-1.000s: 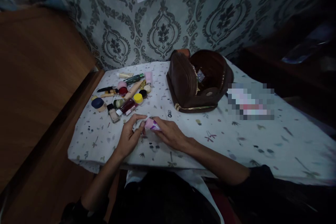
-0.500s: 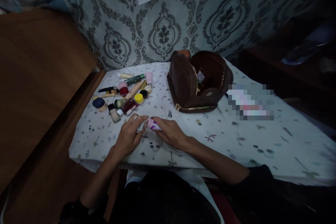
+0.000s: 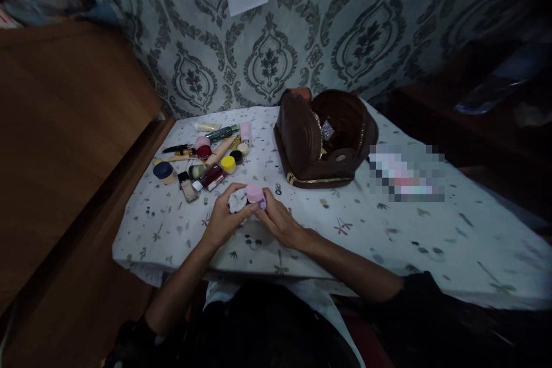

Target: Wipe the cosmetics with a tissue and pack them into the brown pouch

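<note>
Just above the table's front edge, both my hands meet around a small jar (image 3: 254,193) with a pink lid and a purple-and-white side. My right hand (image 3: 281,221) grips the jar from the right, fingers wrapped about its side. In my left hand (image 3: 225,216) is a crumpled white wipe (image 3: 237,202), perhaps tissue or cloth, pinched between thumb and fingers beside the jar. My left thumb reaches the jar's lower front. A beige nail polish bottle (image 3: 188,190) with a black cap lies on the cloth left of my hands.
Several cosmetics, among them a yellow-lidded jar (image 3: 228,164), a dark red bottle (image 3: 210,176) and a navy-lidded jar (image 3: 164,171), lie at the left. An unzipped brown bag (image 3: 302,149) stands behind my right hand. A wooden cabinet (image 3: 73,126) borders the left side.
The jar has turned from lying sideways to lid up. My left hand has moved right, against it, and the white wipe shows more fully.
</note>
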Tool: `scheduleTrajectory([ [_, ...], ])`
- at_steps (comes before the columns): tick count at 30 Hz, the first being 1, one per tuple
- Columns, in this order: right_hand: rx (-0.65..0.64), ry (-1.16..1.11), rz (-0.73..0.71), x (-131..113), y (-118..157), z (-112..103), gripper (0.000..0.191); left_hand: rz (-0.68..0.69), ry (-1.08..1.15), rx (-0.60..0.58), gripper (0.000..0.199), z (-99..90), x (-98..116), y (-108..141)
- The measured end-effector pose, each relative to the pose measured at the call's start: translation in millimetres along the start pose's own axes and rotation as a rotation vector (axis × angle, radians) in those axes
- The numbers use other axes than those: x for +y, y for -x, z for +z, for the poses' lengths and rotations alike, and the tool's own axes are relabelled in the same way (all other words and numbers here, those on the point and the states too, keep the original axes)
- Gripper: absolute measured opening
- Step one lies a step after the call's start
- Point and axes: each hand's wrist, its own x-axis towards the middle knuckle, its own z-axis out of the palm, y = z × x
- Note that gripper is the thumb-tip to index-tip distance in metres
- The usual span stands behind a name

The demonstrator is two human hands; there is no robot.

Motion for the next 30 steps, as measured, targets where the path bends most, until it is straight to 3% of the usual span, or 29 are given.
scheduleTrajectory([
  [4,0.057,0.166,-0.016,6,-3,1,0.019,0.189,-0.208,-0.024,0.027,-6.4,5,-1],
  [7,0.094,0.099,-0.045,7,-7,0,0.015,0.326,-0.484,-0.044,0.026,-10.1,4,2],
  [10,0.097,-0.106,0.005,9,-10,1,0.031,0.318,-0.842,-0.097,0.032,-12.3,-3,6],
  [13,-0.012,-0.348,0.128,15,-12,4,0.047,0.236,-1.006,-0.153,0.034,-14.2,-16,10],
  [15,-0.072,-0.454,0.161,20,-13,7,0.045,0.210,-0.968,-0.172,0.032,-15.8,-24,12],
  [18,-0.073,-0.440,0.189,24,-13,9,0.033,0.211,-0.773,-0.134,0.026,-20.6,-33,14],
  [22,-0.021,-0.309,0.196,24,-13,7,0.031,0.170,-0.505,0.034,0.018,-33.8,-36,14],
  [25,-0.030,-0.268,0.197,21,-14,5,0.025,0.118,-0.434,0.138,0.014,-42.0,-34,14],
  [30,-0.034,-0.248,0.197,17,-16,4,0.017,0.249,-0.479,0.078,0.015,-30.4,-35,17],
])
